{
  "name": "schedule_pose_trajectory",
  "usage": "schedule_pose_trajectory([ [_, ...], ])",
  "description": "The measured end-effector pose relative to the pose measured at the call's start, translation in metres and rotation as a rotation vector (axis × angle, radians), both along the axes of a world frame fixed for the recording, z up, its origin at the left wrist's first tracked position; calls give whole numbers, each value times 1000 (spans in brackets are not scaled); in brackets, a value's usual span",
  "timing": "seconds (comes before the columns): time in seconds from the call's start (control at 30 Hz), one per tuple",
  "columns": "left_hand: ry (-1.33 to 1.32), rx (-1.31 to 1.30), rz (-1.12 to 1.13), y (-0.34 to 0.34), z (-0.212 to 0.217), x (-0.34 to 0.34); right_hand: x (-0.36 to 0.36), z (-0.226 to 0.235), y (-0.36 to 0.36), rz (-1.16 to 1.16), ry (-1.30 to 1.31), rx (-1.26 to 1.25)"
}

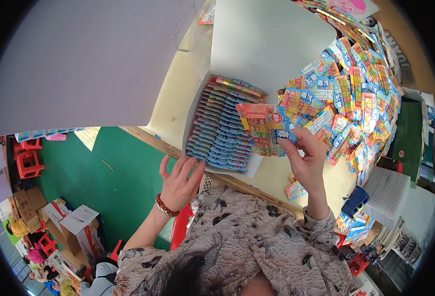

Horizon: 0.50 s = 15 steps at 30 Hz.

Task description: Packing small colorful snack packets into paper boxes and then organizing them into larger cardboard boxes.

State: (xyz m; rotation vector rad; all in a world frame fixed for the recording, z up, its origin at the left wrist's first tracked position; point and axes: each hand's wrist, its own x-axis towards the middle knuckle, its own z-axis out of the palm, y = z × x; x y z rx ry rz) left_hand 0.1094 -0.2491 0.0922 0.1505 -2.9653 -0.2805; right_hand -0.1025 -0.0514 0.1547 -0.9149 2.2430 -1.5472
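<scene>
Thumb and bent fingers of the right hand (307,155) pinch a colourful blister pack (263,129) by its right edge; pack is in the air, slightly tilted, seen over the right side of a white carton (189,126). Likely light, fairly stiff across its backing card, glossy enough to slide a little. Blisters would probably dent under a hard squeeze; best hold is the flat border, as here, clear of the raised cells.

Left hand (179,190) grips nothing I can make out: fingers spread and loosely curved at the carton's near left corner. Cannot tell if the tips press rim or contents.

Inside the carton, overlapping rows of packs (220,130); white flap (271,44) raised behind. To the right, a loose heap of packs (348,98), lying at all angles.

Pale tabletop (172,106), wooden strip (151,143) along the near edge. Large grey panel (89,59) at upper left. Beyond: green floor (91,170), red stools (29,164), opened cardboard boxes (81,222).
</scene>
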Motion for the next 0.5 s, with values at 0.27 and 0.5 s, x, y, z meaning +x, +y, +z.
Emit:
schedule_pose_trajectory([
  [0.27, -93, 57, -4, 9, 6, -7, 4, 3, -2, 30, 37, -20],
  [0.5, -186, 206, 16, 5, 24, -16, 9, 3, -1, 36, -11, 26],
])
